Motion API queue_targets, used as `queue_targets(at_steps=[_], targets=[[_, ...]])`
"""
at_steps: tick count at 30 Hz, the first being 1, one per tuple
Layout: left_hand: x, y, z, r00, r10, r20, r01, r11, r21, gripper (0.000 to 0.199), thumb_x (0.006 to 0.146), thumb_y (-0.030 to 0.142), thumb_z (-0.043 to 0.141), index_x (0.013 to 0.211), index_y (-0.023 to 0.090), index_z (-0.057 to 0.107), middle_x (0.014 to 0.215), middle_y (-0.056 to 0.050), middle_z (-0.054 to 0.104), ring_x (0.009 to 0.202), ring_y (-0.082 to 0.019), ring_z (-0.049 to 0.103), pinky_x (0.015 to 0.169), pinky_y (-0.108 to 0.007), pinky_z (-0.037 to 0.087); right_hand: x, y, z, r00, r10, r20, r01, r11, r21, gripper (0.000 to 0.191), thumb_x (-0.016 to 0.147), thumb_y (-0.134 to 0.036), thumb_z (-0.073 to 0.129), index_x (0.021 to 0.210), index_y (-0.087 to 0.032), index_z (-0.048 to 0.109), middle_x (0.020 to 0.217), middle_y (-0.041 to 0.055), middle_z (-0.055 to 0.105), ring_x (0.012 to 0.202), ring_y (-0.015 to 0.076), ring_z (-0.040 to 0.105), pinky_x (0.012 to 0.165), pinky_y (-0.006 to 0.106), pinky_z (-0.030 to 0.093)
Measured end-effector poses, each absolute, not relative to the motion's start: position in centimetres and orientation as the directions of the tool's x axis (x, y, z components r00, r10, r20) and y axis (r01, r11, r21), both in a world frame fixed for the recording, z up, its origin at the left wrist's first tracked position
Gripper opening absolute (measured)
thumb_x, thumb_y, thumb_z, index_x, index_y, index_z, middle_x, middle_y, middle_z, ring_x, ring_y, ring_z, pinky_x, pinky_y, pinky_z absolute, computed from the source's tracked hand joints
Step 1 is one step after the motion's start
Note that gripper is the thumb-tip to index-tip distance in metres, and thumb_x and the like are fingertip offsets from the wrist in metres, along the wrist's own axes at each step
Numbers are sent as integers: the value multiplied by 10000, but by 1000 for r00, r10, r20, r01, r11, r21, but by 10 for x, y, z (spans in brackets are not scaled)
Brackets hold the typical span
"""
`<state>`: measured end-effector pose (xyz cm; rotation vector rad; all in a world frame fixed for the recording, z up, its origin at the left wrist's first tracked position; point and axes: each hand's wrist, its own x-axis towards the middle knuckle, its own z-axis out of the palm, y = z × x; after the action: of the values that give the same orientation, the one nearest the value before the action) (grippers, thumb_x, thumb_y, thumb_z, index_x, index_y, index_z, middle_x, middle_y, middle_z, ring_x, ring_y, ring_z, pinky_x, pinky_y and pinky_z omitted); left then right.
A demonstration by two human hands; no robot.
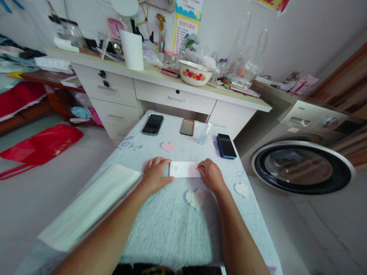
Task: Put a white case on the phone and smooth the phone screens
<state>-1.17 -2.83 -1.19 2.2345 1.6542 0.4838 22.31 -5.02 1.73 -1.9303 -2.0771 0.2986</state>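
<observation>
On the desk (pixel 172 229), gripping a white slab (pixel 184 170) with the left hand (pixel 157 173), bunching the right hand (pixel 210 173) at its right end; cannot tell if pinching. Likely light, stiff, slippery: take by near and far edges.

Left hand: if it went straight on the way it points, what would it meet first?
The white box, most likely: the left hand seems to grip its left end, though contact is hard to judge.

Head cam, fwd/down, close over tbl (pixel 169 233)
</observation>
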Motion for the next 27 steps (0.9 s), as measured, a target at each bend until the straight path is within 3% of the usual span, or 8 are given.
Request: queue_targets(at_steps=[11,17,22,27], targets=[[-11,-29,-11,263,962,72,854,-267,447,570,647,429,638,1190,307,517,1190,-47,509,1107,-280,432,930,-393,328,198,-46,13,-102,990,100,970,122,-210,241,925,-218,407,894,-198,645,929,47,575,777,132,547,678,228,347],[-11,-29,-13,261,962,77,850,-267,455,575,646,430,644,1194,315,514,1185,-39,510,1113,-275,429,940,-390,324,174,-47,15,-168,985,35,967,171,-191,265,934,-218,376,879,-204,635,967,51,582,794,139,534,683,231,353],[-10,-29,-10,252,966,65,858,-254,446,591,646,433,648,1206,302,513,1198,-48,507,1121,-279,428,940,-392,330,160,-50,14,-301,953,36,934,302,-191,238,919,-215,398,908,-218,635,976,47,583,830,154,530,665,234,351],[-9,-30,-9,253,965,62,859,-254,444,587,651,427,647,1209,300,515,1202,-48,506,1127,-279,423,938,-393,333,161,-47,11,-277,959,64,939,284,-193,229,915,-212,416,931,-231,643,990,35,588,854,154,534,673,233,348]])
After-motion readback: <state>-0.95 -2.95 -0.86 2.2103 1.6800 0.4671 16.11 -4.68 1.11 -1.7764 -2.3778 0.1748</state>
